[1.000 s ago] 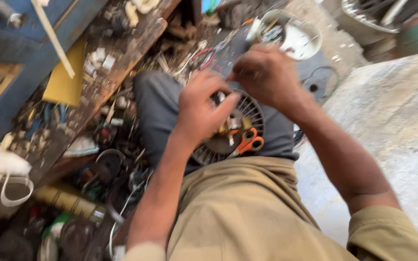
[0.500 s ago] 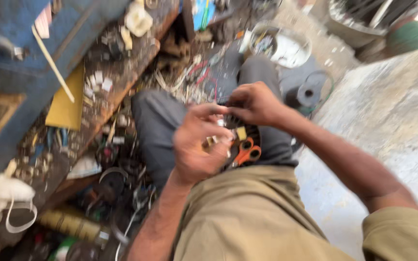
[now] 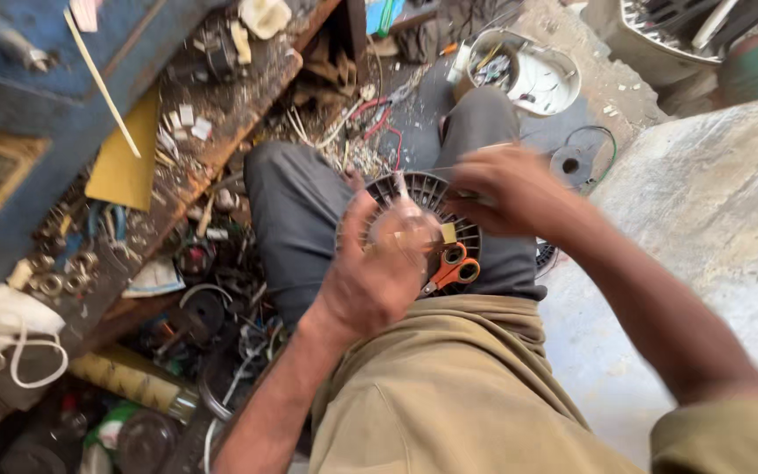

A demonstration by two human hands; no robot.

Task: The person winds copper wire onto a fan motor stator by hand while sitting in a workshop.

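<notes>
A round dark slotted fan housing [image 3: 427, 195] rests on my lap, with orange-handled scissors [image 3: 454, 268] lying on its near side. My left hand [image 3: 379, 268] is over the housing, fingers curled around a small pale part that is too blurred to make out. My right hand [image 3: 511, 189] hovers just right of it, above the housing's far edge, fingers bent and blurred by motion. Whether the right hand holds anything is not visible. A small yellow piece [image 3: 448, 233] sits between the two hands.
A white bucket [image 3: 554, 83] with tools stands beyond my knees. A cluttered wooden ledge [image 3: 221, 132] with scraps, wires and metal rings runs along the left. Loose coils and parts litter the floor at left. A grey concrete slab [image 3: 712, 228] lies at right.
The view has shifted and both hands moved. The right hand has drawn away to the right of the left hand, and the housing's upper rim now shows between them.
</notes>
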